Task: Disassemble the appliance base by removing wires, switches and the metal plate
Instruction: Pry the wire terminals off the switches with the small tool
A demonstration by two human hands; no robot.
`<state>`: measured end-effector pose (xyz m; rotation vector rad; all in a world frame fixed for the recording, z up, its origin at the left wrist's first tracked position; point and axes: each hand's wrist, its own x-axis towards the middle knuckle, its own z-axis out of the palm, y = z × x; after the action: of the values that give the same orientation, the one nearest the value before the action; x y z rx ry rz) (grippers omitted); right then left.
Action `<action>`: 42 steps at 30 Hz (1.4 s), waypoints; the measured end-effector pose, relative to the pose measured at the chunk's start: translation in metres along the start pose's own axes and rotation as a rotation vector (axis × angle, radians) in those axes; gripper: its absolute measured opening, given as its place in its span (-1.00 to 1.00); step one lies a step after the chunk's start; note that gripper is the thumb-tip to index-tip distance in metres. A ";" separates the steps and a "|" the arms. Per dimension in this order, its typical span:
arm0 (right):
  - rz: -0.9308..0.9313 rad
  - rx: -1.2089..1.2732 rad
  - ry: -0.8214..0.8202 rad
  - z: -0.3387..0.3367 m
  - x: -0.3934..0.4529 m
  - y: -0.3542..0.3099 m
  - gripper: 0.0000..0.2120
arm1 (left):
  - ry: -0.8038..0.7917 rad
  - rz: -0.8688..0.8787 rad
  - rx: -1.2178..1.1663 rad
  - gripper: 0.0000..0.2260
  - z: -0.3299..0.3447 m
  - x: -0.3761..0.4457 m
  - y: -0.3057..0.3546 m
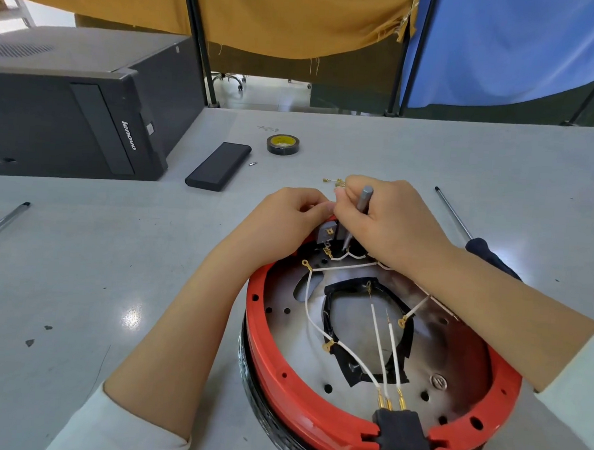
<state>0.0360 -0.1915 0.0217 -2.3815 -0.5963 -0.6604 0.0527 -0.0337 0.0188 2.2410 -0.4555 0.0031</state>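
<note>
Right hand (386,223) grips screwdriver bit (359,211) — left hand (285,217) pinches switch (326,232).

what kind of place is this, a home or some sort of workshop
Probably a workshop or lab bench, not a home: a bare grey worktable, a black desktop computer tower lying on it, and yellow and blue cloth partitions hung on metal frames behind.

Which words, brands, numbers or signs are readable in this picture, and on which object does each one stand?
"lenovo": on the front panel of the black computer tower, printed sideways.
Yellow core of the tape roll: possible print, too small to read.
Round stamp on the metal plate: too blurred to read.
</note>
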 end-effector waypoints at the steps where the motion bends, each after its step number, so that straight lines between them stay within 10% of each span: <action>1: -0.026 0.019 0.040 -0.002 -0.001 -0.001 -0.57 | -0.004 0.002 0.002 -0.73 0.000 0.000 0.000; 10: -0.259 -0.268 0.009 -0.007 -0.006 -0.010 -0.72 | 0.005 0.000 -0.019 -0.73 0.000 0.000 0.000; 18: 0.111 0.019 0.015 -0.002 0.004 0.003 -0.57 | -0.005 -0.006 -0.002 -0.74 -0.001 -0.001 0.001; 33: 0.057 0.066 0.016 -0.005 0.001 0.004 -0.54 | -0.003 -0.005 0.002 -0.75 0.000 0.000 -0.001; 38: 0.160 0.158 0.205 -0.014 0.004 0.005 -0.56 | -0.035 -0.025 0.009 -0.75 -0.002 -0.001 0.002; 42: 0.355 0.250 0.057 -0.025 0.009 0.013 -0.63 | -0.047 -0.030 0.013 -0.80 -0.003 -0.002 0.002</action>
<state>0.0421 -0.2150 0.0390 -2.1506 -0.2062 -0.4649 0.0506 -0.0321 0.0217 2.2642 -0.4480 -0.0624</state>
